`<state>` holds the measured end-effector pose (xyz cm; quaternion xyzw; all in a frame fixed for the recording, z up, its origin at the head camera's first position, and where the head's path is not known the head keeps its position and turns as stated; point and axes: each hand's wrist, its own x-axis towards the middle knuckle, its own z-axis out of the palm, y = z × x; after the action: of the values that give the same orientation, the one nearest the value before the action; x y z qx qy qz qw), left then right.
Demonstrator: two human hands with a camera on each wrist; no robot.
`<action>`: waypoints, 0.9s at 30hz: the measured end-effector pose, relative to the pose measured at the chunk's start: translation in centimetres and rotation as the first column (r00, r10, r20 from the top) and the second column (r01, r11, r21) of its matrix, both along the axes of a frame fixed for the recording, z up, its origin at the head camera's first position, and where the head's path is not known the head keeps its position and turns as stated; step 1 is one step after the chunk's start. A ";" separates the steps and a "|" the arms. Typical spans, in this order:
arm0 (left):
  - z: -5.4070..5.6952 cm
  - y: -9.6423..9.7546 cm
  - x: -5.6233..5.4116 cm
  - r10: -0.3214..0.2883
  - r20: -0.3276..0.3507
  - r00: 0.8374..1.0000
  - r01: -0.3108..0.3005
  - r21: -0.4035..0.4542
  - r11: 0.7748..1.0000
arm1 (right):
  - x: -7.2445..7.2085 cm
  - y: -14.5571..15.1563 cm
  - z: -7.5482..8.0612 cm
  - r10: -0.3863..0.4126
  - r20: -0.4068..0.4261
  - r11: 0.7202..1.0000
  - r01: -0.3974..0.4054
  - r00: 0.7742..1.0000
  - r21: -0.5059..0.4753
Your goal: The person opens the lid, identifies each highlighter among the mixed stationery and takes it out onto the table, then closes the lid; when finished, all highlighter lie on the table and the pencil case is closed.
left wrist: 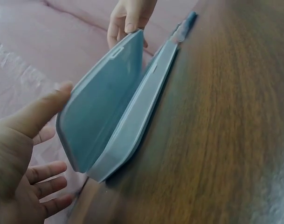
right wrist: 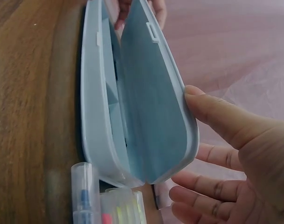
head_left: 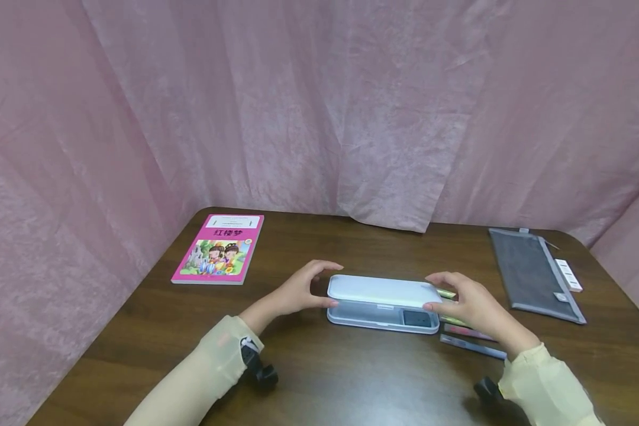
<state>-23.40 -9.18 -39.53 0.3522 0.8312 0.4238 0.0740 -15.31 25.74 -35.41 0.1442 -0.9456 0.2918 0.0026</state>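
Note:
A pale blue pencil case (head_left: 359,315) lies lengthwise on the table, its lid (head_left: 383,289) raised partway on the hinge. Inside the tray, a dark rectangular patch (head_left: 417,318) shows at the right end. My left hand (head_left: 300,288) holds the lid's left end, its thumb (left wrist: 53,102) on the front edge and its lower fingers spread. At the opposite end my right hand (head_left: 471,300) holds the lid the same way, thumb (right wrist: 216,112) on the edge. Several capped pens or markers, including a blue one (head_left: 474,347) and a pink one (head_left: 467,332), lie beside the case, partly under the right hand.
A pink book (head_left: 218,248) lies at the table's back left. Toward the right sit a grey mesh zip pouch (head_left: 532,275) and a small white box (head_left: 568,276). Pink curtain (head_left: 319,106) hangs behind the brown wooden table (head_left: 319,378).

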 end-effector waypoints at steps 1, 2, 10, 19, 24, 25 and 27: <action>0.0 0.1 0.0 0.003 -0.001 1.000 -0.003 -0.009 1.000 | 0.0 0.0 -0.1 0.004 -0.003 1.000 -0.004 1.000 0.008; 0.0 0.2 0.1 0.007 -0.006 1.000 -0.007 -0.019 1.000 | 0.1 0.0 -0.1 0.009 -0.009 1.000 -0.009 1.000 0.017; 0.0 1.2 0.2 0.024 -0.105 0.994 -0.035 -0.105 0.994 | 0.4 -0.2 -0.7 0.011 -0.019 0.998 -0.010 1.000 0.063; 0.1 1.7 0.3 0.025 -0.074 0.997 -0.040 -0.208 0.977 | 0.2 -0.4 -1.1 0.063 -0.058 0.991 -0.056 0.996 0.119; -0.5 1.6 0.2 0.013 -0.095 0.995 -0.037 -0.256 0.966 | 0.2 -0.5 -1.2 0.093 -0.080 0.986 -0.080 0.992 0.147; -0.6 1.5 0.2 0.008 -0.105 0.994 -0.036 -0.260 0.965 | 0.2 -0.5 -1.2 0.100 -0.087 0.985 -0.087 0.991 0.148; -0.8 1.5 0.3 -0.002 -0.126 0.992 -0.031 -0.262 0.965 | 0.2 -0.5 -1.4 0.117 -0.103 0.983 -0.101 0.988 0.154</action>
<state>-23.13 -7.69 -40.33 0.3588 0.8857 0.2873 0.0649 -15.15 25.20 -36.79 0.2116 -0.9537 0.2119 0.0288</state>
